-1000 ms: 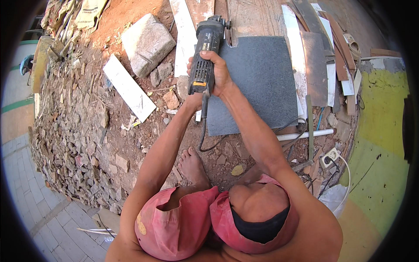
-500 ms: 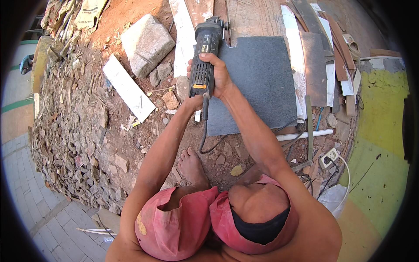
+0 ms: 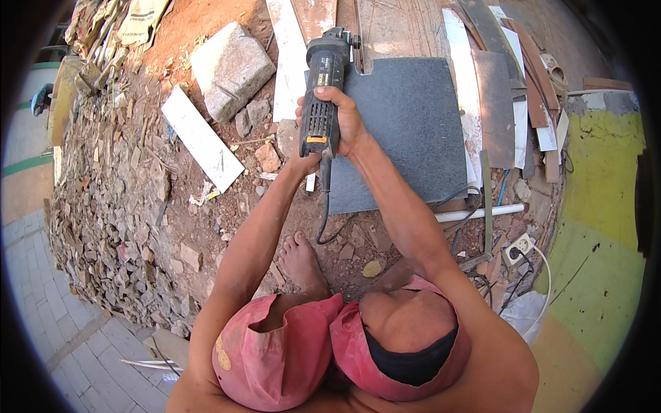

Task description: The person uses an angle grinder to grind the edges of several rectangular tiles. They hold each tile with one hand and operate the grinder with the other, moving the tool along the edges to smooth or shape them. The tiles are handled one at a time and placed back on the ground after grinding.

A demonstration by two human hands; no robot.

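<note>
A black angle grinder (image 3: 321, 96) with an orange switch extends away from me over the near-left edge of a dark grey flat sheet (image 3: 406, 131). My right hand (image 3: 351, 124) is closed around its body from the right, thumb across the top. From below left, my left hand (image 3: 308, 162) is at the rear of the body; its fingers are mostly hidden under the tool. The grinder's head lies near a notch in the sheet's far edge; its disc cannot be made out. A black cord (image 3: 322, 220) hangs from the rear end and loops back under the sheet.
Left of the grinder are a large stone block (image 3: 233, 69), a white strip (image 3: 202, 138) and heaped rubble (image 3: 117, 241). Several boards and strips (image 3: 497, 96) lie on the right, with a white pipe (image 3: 482, 213) and a socket block (image 3: 520, 249). My bare foot (image 3: 303, 265) is below.
Almost nothing differs. The grinder and both hands have shifted very slightly; the grip is the same.
</note>
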